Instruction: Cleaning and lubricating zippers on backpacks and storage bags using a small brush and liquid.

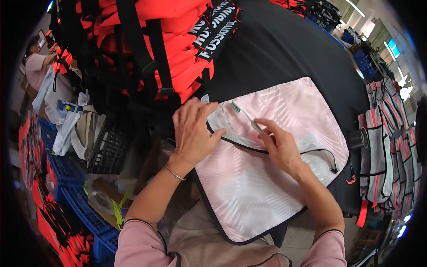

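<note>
A pale pink and white patterned fabric piece [249,196] with black binding lies in front of me, its near edge hanging over the table toward my lap. A black-bound slit or pocket edge runs across its middle. My right hand [282,149] grips a toothbrush [245,115] with a white and green handle. The green bristles are just over the fabric, near the upper left of the slit; I cannot tell whether they touch it. My left hand [193,129] lies on the fabric's left edge, thumb spread away from the fingers at the slit's left end.
Folded orange-red bags with black straps [164,53] are piled at the far left of the black table surface [284,49]. Blue crates [80,196] and a black basket [106,151] stand at left. Grey strapped pieces [382,147] hang at right. Another person [38,66] is at far left.
</note>
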A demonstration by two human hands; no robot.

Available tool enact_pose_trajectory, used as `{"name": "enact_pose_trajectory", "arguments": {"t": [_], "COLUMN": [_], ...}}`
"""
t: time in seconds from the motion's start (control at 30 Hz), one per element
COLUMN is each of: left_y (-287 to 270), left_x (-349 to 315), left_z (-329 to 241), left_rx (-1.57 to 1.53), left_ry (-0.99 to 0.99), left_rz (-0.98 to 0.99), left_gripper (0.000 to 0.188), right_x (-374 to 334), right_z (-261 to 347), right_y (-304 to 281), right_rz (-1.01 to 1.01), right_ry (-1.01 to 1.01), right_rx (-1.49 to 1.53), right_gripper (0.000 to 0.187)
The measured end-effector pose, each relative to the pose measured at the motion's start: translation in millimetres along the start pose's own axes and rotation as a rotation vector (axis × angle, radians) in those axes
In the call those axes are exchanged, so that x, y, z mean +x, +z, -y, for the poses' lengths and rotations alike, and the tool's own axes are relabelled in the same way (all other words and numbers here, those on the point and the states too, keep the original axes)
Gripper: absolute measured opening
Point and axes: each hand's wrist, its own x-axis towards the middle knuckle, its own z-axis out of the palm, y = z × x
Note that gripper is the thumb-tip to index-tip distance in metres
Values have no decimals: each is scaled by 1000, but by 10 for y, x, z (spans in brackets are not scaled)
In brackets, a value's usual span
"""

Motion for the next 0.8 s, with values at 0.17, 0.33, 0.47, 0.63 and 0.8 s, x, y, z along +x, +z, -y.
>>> {"name": "enact_pose_trajectory", "arguments": {"t": [0.17,0.33,0.47,0.63,0.8], "left_y": [157,253,277,236,277], "left_x": [-104,-115,-111,-146,-120], "left_z": [246,344,310,331,273], "left_rx": [-261,-242,-219,-233,-249], "left_ry": [-323,-294,-313,-324,-306], "left_rz": [215,330,349,344,330], "left_gripper": [66,65,66,66,66], "right_x": [-281,-257,69,-24,-179], "right_z": [-155,-201,-233,-243,-182], "right_y": [230,429,624,540,317], "right_rz": [-53,-49,-53,4,125], "right_ry": [-161,-251,-270,-267,-247], "right_rx": [-268,-423,-486,-468,-499], "right_gripper": [35,49,57,56,53]}}
